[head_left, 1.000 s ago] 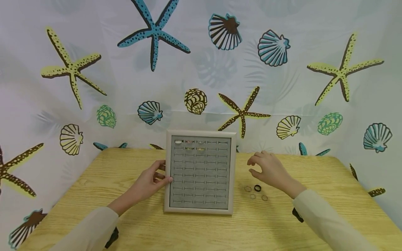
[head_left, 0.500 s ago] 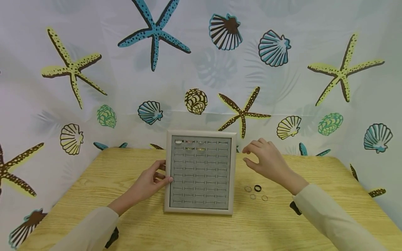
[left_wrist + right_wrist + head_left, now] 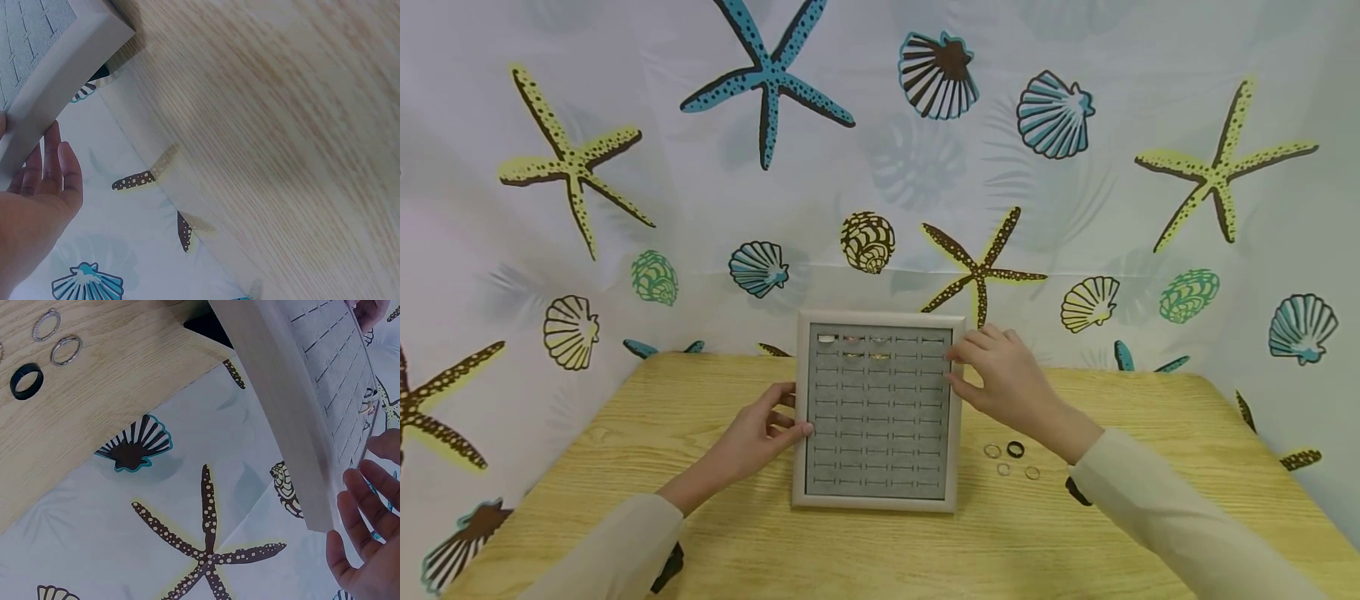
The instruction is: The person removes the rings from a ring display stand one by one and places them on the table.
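Observation:
A framed ring display board point(image 3: 876, 404) with a grey slotted pad stands tilted up on the table. Several rings sit in its top two rows, among them a white ring point(image 3: 826, 339) and a gold ring point(image 3: 880, 357). My left hand point(image 3: 760, 429) grips the left side of the frame, thumb on the front and fingers behind. At the upper right edge is my right hand point(image 3: 1011, 383), its thumb and fingers apart and overlapping the frame, with no ring visible between them. On the table to the right lie a black ring point(image 3: 1016, 450) and several thin silvery rings point(image 3: 66, 350).
The wooden table point(image 3: 722, 542) ends at a pale cloth backdrop point(image 3: 880, 167) printed with starfish and shells. Dark wrist straps point(image 3: 667, 568) show beneath both sleeves.
My right hand has moved left and up, from above the loose rings to the board's upper right edge. My left hand and the board have stayed put.

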Available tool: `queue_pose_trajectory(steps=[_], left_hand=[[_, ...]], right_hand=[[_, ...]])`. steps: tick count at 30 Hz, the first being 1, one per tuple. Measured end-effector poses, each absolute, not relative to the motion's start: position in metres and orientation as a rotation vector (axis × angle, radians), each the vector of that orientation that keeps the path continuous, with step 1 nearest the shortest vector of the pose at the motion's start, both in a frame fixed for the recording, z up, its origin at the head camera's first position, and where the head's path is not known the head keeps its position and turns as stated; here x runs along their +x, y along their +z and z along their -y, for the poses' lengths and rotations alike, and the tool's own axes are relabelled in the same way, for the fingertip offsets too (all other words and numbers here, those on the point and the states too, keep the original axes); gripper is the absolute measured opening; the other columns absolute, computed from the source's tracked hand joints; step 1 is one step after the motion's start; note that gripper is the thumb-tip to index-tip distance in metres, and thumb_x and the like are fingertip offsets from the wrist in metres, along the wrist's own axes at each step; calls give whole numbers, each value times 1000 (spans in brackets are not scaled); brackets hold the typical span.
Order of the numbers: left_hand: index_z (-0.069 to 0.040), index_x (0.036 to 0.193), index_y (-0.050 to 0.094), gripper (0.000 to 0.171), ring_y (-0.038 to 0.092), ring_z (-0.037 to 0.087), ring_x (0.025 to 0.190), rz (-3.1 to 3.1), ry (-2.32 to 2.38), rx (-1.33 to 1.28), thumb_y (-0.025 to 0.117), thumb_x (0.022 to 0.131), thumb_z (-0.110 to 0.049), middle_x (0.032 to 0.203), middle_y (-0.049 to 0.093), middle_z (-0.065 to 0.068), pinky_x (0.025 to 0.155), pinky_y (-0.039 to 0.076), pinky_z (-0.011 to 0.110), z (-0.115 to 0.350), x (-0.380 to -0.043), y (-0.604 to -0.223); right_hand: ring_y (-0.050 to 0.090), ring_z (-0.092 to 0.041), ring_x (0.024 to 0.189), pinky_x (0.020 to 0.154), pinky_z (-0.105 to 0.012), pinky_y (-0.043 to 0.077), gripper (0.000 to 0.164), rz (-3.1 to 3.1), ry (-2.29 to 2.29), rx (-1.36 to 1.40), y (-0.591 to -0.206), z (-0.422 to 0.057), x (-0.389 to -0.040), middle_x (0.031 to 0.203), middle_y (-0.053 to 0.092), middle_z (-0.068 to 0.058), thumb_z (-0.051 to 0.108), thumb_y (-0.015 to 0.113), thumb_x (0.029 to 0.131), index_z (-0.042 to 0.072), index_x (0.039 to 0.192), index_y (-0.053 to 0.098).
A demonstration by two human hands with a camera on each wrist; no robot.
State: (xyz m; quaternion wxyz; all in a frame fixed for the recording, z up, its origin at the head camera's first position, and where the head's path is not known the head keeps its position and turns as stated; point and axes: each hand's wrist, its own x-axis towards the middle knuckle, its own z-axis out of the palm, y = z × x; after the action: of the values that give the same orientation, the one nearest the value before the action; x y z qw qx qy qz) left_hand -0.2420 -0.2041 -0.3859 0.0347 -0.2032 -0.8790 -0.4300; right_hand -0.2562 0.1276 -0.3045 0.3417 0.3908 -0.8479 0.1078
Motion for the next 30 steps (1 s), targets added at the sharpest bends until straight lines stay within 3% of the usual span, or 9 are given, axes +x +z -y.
queue_pose_trajectory(steps=[11, 19, 30], left_hand=[[-6, 134, 35, 56, 62, 21, 90, 2701, -1319, -634, 60, 89, -28, 116, 52, 16, 75, 50, 34, 204, -242, -387], [-5, 135, 35, 58, 62, 23, 91, 2685, -1332, -635, 61, 88, -27, 117, 52, 16, 74, 51, 34, 204, -242, -387], [-5, 135, 35, 57, 62, 23, 91, 2679, -1332, -642, 60, 89, -26, 116, 52, 16, 74, 51, 34, 205, -241, -386]], right_hand=[[53, -17, 85, 69, -33, 40, 13, 2189, 274, 1007, -307, -99, -261, 89, 62, 1, 19, 69, 81, 12, 91, 66], [55, -17, 85, 82, -35, 42, 13, 2143, 290, 999, -311, -79, -266, 87, 62, 2, 19, 70, 80, 13, 90, 65], [55, -16, 86, 77, -34, 43, 15, 2148, 300, 952, -314, -57, -270, 91, 63, 2, 22, 71, 80, 15, 92, 66]])
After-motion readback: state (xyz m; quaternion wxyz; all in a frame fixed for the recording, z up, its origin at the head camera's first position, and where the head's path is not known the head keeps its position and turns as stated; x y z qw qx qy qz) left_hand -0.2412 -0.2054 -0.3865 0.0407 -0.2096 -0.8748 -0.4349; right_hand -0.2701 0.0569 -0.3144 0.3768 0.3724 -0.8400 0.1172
